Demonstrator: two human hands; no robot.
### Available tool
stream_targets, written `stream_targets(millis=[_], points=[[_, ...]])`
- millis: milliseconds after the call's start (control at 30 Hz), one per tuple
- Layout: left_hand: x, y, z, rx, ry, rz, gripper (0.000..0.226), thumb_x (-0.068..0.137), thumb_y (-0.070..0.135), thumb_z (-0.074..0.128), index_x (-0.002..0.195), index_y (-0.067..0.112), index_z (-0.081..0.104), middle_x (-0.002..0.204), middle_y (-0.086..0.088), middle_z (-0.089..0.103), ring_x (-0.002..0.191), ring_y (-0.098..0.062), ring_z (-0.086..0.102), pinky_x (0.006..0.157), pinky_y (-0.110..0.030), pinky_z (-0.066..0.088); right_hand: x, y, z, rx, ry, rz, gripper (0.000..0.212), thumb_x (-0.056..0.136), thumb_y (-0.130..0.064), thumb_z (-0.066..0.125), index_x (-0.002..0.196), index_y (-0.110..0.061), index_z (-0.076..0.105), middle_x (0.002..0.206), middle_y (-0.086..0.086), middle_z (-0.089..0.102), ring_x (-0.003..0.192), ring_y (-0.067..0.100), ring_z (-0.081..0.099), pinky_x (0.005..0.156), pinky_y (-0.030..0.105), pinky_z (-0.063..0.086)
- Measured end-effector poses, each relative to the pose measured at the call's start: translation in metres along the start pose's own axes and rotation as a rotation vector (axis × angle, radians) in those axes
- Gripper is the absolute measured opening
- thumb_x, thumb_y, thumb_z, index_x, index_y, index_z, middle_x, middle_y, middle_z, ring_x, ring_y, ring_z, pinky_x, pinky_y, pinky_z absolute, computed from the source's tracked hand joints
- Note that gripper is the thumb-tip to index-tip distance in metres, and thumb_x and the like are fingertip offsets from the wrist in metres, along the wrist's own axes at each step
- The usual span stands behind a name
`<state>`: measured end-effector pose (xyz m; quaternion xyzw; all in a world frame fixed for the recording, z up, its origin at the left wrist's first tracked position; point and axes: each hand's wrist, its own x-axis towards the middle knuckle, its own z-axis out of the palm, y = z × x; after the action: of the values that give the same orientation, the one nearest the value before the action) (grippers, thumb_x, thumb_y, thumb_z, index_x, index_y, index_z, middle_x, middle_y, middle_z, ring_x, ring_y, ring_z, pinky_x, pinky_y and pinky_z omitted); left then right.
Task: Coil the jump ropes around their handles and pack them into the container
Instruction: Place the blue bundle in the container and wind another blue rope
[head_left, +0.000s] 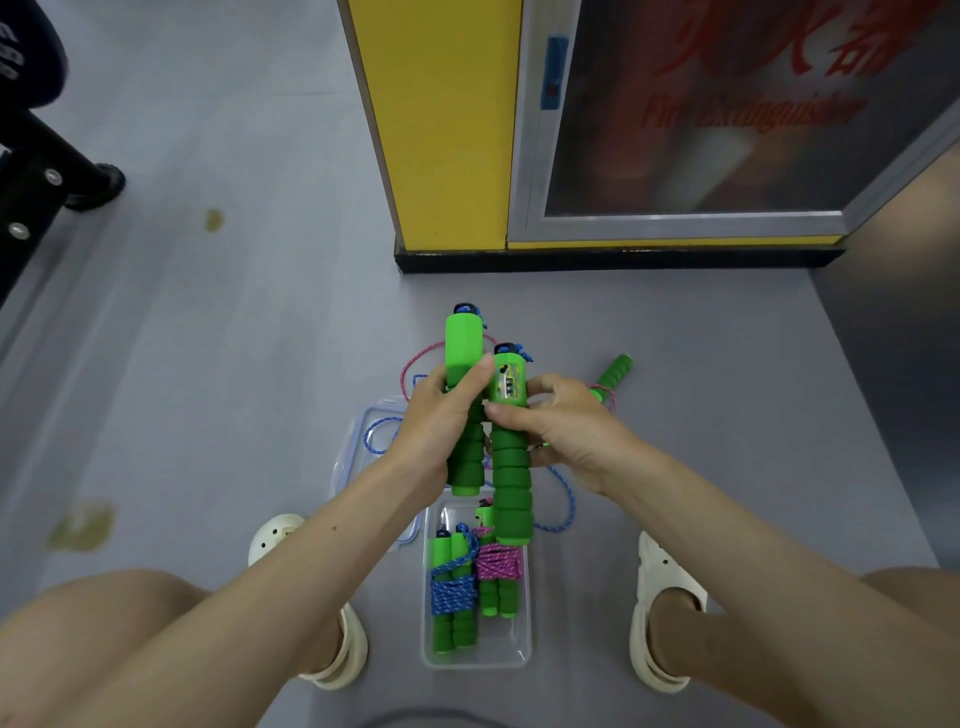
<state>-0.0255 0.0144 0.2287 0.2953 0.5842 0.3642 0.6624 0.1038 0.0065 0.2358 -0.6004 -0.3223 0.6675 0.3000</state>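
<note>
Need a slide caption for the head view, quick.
Left grip and right grip hold two green handles side by side over the container, two coiled ropes already packed.

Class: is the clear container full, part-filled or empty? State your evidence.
Part-filled. The container holds a coiled blue rope and pink rope; its near end is bare.

- The 2 held handles (464, 353): bright green foam, with blue-black caps.
- The blue coil (453, 592): flecked with white.
- The pink coil (497, 564): flecked with dark thread.
- The container (475, 660): clear plastic.
- The floor (234, 364): grey, with yellowish stains.
- The pillar (441, 130): yellow, with a black base.
- The 2 clogs (660, 623): cream.
</note>
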Motion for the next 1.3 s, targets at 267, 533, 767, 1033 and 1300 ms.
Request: stream_targets(millis=[267, 533, 767, 1033, 1300], points=[[-0.007, -0.004, 0.008, 0.045, -0.096, -0.067, 0.014, 0.092, 0.016, 0.053, 0.099, 0.009, 0.065, 0.082, -0.009, 0.066, 0.065, -0.016, 0.064, 0.054, -0.026, 0.054, 0.008, 0.003, -0.007, 0.179, 0.059, 0.065, 0.026, 0.083, -0.014, 0.070, 0.104, -0.005, 0.057, 0.089, 0.009, 0.066, 0.078, 0.017, 0.066, 0.057, 0.033, 0.056], [-0.004, 0.001, -0.001, 0.189, -0.300, -0.129, 0.028, 0.092, 0.009, 0.058, 0.119, 0.015, 0.058, 0.106, -0.010, 0.069, 0.087, -0.017, 0.067, 0.073, -0.028, 0.057, 0.010, 0.001, -0.016, 0.243, 0.030, 0.115, 0.029, 0.087, -0.007, 0.064, 0.114, 0.001, 0.057, 0.089, 0.010, 0.067, 0.083, 0.021, 0.065, 0.072, 0.041, 0.058], [-0.008, -0.003, 0.000, 0.265, -0.377, -0.078, 0.034, 0.087, 0.009, 0.067, 0.118, 0.019, 0.056, 0.090, 0.004, 0.069, 0.073, -0.001, 0.068, 0.059, -0.015, 0.051, 0.011, 0.010, -0.013, 0.239, 0.046, 0.082, 0.027, 0.088, -0.003, 0.061, 0.115, 0.001, 0.058, 0.104, 0.018, 0.069, 0.088, 0.026, 0.068, 0.077, 0.040, 0.057], [-0.008, -0.006, -0.005, 0.297, -0.371, -0.089, 0.025, 0.084, 0.014, 0.071, 0.106, 0.022, 0.063, 0.081, 0.008, 0.071, 0.071, -0.002, 0.068, 0.059, -0.018, 0.053, 0.011, 0.011, -0.009, 0.188, 0.010, 0.031, 0.016, 0.090, -0.006, 0.060, 0.106, -0.005, 0.059, 0.107, 0.018, 0.068, 0.094, 0.027, 0.066, 0.089, 0.038, 0.053], [-0.008, -0.007, -0.010, 0.272, -0.357, -0.090, 0.029, 0.082, 0.011, 0.072, 0.110, 0.016, 0.065, 0.095, -0.005, 0.073, 0.084, -0.014, 0.069, 0.072, -0.026, 0.057, 0.008, 0.011, -0.005, 0.156, -0.007, 0.034, 0.019, 0.091, -0.012, 0.060, 0.109, -0.006, 0.058, 0.107, 0.015, 0.069, 0.096, 0.026, 0.066, 0.088, 0.038, 0.054]])
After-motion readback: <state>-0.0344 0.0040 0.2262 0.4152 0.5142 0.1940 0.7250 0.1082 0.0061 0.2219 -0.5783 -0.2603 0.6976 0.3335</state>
